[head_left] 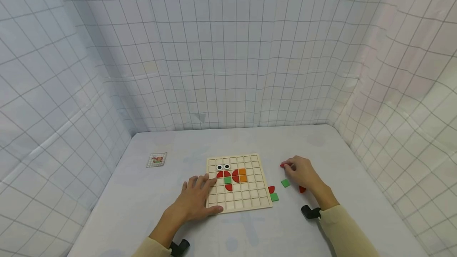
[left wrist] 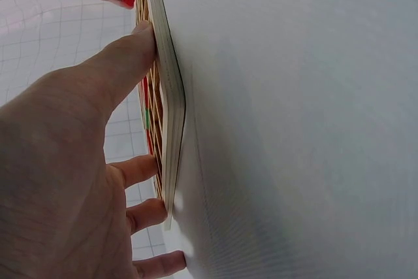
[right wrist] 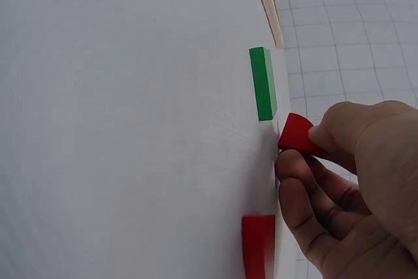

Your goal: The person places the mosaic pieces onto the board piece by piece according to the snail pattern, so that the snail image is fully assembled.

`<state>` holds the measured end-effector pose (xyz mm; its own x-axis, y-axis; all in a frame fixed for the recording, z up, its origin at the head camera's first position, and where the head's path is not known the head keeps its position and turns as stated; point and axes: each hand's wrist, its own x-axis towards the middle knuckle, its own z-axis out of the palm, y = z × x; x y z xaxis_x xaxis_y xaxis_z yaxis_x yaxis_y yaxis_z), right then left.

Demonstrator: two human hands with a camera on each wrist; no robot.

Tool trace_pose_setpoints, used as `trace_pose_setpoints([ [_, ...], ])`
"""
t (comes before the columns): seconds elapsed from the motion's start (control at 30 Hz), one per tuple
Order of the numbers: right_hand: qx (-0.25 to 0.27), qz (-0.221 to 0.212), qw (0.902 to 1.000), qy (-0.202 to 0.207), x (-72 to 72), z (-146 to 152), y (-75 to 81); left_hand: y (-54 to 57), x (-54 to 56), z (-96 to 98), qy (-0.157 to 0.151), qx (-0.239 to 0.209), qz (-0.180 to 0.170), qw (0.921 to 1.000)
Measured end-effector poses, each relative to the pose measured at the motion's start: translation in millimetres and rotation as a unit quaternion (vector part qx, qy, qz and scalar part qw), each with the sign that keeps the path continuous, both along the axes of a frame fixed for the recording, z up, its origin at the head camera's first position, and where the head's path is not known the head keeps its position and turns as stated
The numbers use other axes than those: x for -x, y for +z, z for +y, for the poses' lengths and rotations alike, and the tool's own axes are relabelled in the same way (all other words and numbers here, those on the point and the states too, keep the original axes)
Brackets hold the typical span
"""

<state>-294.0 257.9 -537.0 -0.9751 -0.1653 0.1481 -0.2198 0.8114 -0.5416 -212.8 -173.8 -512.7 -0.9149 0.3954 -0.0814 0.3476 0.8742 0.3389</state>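
A wooden grid board (head_left: 250, 199) lies at the middle of the table, bearing red, green and orange tiles and two round eye pieces (head_left: 223, 167). My left hand (head_left: 192, 199) rests on its left side, fingers spread, the thumb on the near edge. To the right of the board my right hand (head_left: 301, 173) pinches a red quarter-circle tile (right wrist: 298, 132) between thumb and fingers, at the tabletop. Near that hand lie a green square tile (head_left: 285, 183) and another red tile (head_left: 302, 189), partly covered by the wrist in the head view.
A red quarter-circle tile (head_left: 271, 189) and a green square tile (head_left: 274, 197) lie against the board's right edge. At the table's left side is a small picture card (head_left: 156, 160). White gridded curtains (head_left: 228, 50) enclose the table (head_left: 232, 233) at the back and sides.
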Motion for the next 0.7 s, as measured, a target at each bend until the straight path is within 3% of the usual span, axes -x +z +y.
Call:
trace_pose_setpoints([
  [0.27,-0.013,0.002,0.9998,0.014,3.5,-8,2.2,-0.1,0.3,-2.0,-0.003,-0.005,0.005,1.0000],
  [0.47,0.009,-0.009,0.9998,0.012,2.1,-15,4.7,-0.9,-0.3,-2.8,-0.002,-0.009,0.002,1.0000],
  [0.7,0.013,0.009,0.9996,0.021,-1.5,-25,11.3,0.2,-0.9,-3.1,-0.002,-0.011,-0.003,0.9999],
])
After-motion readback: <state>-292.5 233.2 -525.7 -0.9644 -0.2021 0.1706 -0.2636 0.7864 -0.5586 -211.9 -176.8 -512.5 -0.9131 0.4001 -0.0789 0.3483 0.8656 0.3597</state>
